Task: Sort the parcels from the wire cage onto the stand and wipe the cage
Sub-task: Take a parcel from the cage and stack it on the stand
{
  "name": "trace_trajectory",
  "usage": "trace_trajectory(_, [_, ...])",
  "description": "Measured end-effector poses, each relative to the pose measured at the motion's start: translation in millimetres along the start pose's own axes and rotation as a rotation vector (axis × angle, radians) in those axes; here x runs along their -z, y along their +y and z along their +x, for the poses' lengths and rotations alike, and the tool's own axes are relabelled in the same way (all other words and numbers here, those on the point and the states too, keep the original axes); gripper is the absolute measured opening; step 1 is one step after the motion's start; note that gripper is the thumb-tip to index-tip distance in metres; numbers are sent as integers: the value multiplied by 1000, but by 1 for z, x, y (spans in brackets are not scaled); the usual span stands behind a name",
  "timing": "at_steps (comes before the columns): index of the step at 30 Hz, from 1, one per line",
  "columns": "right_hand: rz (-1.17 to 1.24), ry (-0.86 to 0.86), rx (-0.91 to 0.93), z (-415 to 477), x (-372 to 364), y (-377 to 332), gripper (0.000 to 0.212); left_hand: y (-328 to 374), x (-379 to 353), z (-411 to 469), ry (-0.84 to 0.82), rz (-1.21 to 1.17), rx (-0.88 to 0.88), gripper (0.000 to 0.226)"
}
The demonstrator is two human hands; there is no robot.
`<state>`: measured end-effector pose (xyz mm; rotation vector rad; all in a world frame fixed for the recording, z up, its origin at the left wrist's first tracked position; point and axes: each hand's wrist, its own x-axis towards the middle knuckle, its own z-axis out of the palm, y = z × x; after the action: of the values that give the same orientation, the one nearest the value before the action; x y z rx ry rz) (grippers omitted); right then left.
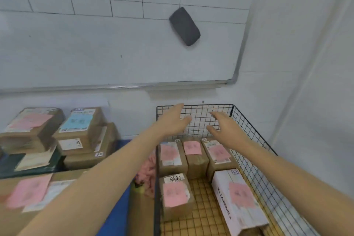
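The wire cage (193,104) is open on top; its mesh walls (254,149) block the sides. Three parcels (193,157) line the far wall, a white box (239,197) the right; bare floor lies between it and a front parcel (175,195).

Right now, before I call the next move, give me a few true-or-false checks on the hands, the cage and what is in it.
1. The left hand and the right hand hover over the wire cage, fingers holding nothing. True.
2. The cage is already emptied. False: five parcels lie in it, among them the parcel marked 9500.
3. The white parcel lies along the cage's right wall. True.
4. The pink cloth lies inside the cage. False: it lies outside, just beyond the left wall.
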<state>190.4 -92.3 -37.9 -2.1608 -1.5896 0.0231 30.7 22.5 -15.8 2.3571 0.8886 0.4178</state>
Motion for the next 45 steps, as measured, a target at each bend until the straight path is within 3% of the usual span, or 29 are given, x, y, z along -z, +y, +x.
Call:
trace_trajectory(7, [3,-153,32,-8,-25,79,55,12,-83,12,-40,61,147,65])
trace_trajectory(11, [86,-237,98,-18,-63,78,45,-17,-127,-5,-71,176,257,62])
trace_trajectory(17, [134,-400,116,-40,-124,62,54,-61,-179,-39,-113,129,498,68])
trace_trajectory(22, [130,-505,136,-51,-154,57,56,-83,-200,-52,-28,115,648,76])
trace_trajectory(29, [101,-570,120,-54,-173,61,54,-91,-216,-63,-2,147,657,90])
trace_trajectory(34, [152,-632,82,-66,-185,64,61,-92,-214,-60,-1,115,625,78])
trace_trajectory(40, [152,-543,16,-69,-178,81,68,-85,-220,-58,39,-49,504,73])
trace_trajectory(45, [154,-528,46,-71,-169,92,60,-79,-235,-64,-22,-154,654,91])
